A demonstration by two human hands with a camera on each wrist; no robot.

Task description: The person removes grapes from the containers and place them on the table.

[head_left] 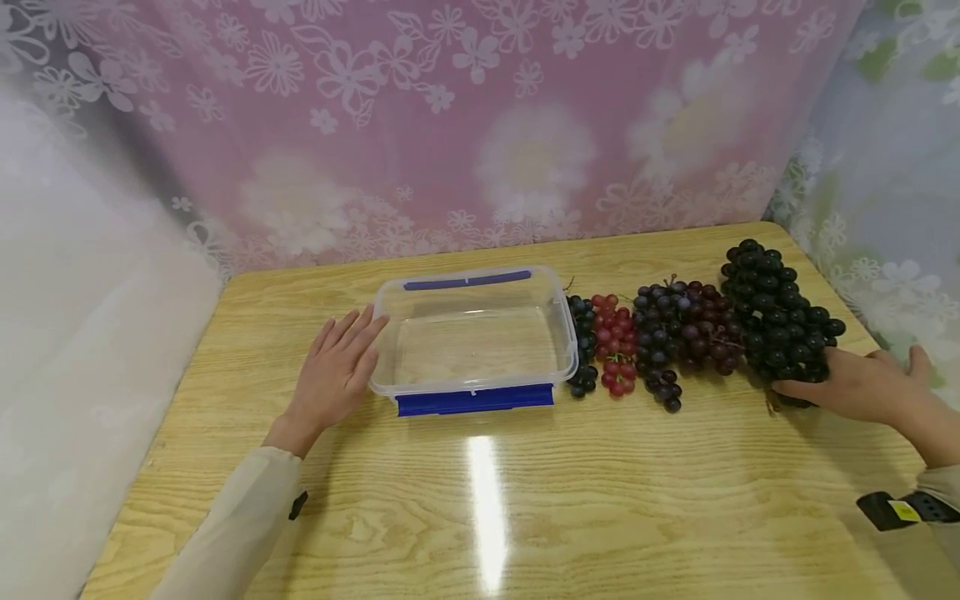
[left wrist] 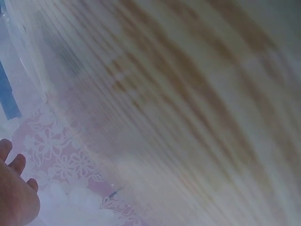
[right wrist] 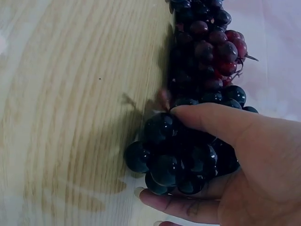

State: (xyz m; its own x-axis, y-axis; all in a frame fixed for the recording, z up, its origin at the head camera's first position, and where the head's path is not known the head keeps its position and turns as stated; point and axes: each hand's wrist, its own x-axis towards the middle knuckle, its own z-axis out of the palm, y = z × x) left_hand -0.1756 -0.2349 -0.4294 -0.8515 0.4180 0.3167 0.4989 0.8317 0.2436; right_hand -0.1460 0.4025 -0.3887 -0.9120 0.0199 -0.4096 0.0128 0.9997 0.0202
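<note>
Wooden worktop [head_left: 525,517], pink floral backdrop cloth [head_left: 450,125], plus red grape bunch [head_left: 615,342] and dark purple bunch [head_left: 678,329] mid-row.

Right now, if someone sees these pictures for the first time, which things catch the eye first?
The row of grape bunches on the right of the wooden table stands out: the right hand grips the black grape bunch at the far right end. Beside the row stands a clear plastic container with blue clips, and the left hand rests open against its left side.
</note>
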